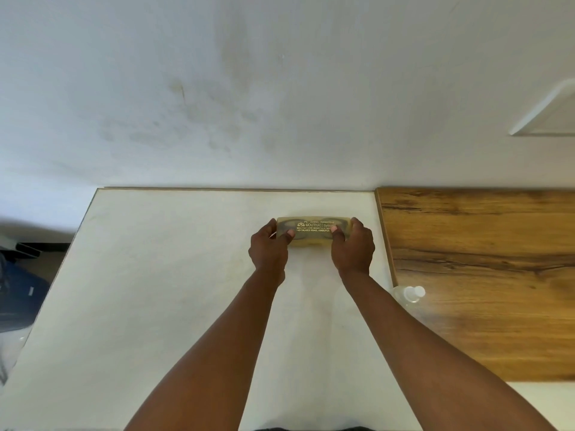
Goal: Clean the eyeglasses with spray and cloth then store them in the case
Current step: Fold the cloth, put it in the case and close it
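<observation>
A translucent yellowish eyeglass case [313,227] with white printed lettering lies closed on the white table [174,275], near its far edge. Dark eyeglasses show dimly through the lid. My left hand [270,248] grips the case's left end, thumb on the lid. My right hand [353,247] grips the right end, thumb pressing on the lid as well. A clear spray bottle [410,295] with a white cap lies beside my right forearm at the table's right edge. I see no cloth.
A wood-grain surface [485,275] adjoins the white table on the right. A white wall [280,88] rises right behind the table. Dark and blue items [18,293] lie on the floor at the left.
</observation>
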Demonstrator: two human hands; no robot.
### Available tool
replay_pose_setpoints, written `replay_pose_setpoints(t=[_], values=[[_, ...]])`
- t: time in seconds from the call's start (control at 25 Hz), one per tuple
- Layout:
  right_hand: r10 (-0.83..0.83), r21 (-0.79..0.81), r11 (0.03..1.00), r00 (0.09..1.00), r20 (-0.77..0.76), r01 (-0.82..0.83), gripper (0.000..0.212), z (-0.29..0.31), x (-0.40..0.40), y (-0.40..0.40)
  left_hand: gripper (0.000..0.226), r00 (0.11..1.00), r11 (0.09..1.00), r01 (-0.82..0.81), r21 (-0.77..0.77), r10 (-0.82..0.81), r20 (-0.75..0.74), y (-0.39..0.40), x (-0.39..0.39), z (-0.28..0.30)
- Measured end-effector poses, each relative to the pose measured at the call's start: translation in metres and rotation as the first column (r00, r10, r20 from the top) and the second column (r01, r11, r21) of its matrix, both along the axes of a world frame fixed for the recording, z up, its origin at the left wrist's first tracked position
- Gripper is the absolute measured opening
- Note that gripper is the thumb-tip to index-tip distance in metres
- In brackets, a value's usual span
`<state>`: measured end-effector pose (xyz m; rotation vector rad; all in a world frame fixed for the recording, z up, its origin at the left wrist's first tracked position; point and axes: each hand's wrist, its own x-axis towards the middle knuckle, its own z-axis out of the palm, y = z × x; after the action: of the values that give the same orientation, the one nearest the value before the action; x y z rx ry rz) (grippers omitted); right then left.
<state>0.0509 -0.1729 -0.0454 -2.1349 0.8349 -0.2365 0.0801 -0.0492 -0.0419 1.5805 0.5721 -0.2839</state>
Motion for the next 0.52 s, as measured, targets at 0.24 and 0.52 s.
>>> replay_pose_setpoints(t=[0.24,0.52], values=[[-0.050,0.061,0.997,0.999,0.017,0.049,0.037,0.006,-0.015,0.012,0.055,0.996,0.994,-0.083,-0.071,0.079,-0.049,0.013,-0.015,-0.005],[-0.088,0.091,0.992,0.996,0.035,0.084,0.034,0.002,-0.046,0.021,0.054,0.989,0.977,-0.136,-0.166,0.124,-0.080,0.026,-0.047,-0.017]])
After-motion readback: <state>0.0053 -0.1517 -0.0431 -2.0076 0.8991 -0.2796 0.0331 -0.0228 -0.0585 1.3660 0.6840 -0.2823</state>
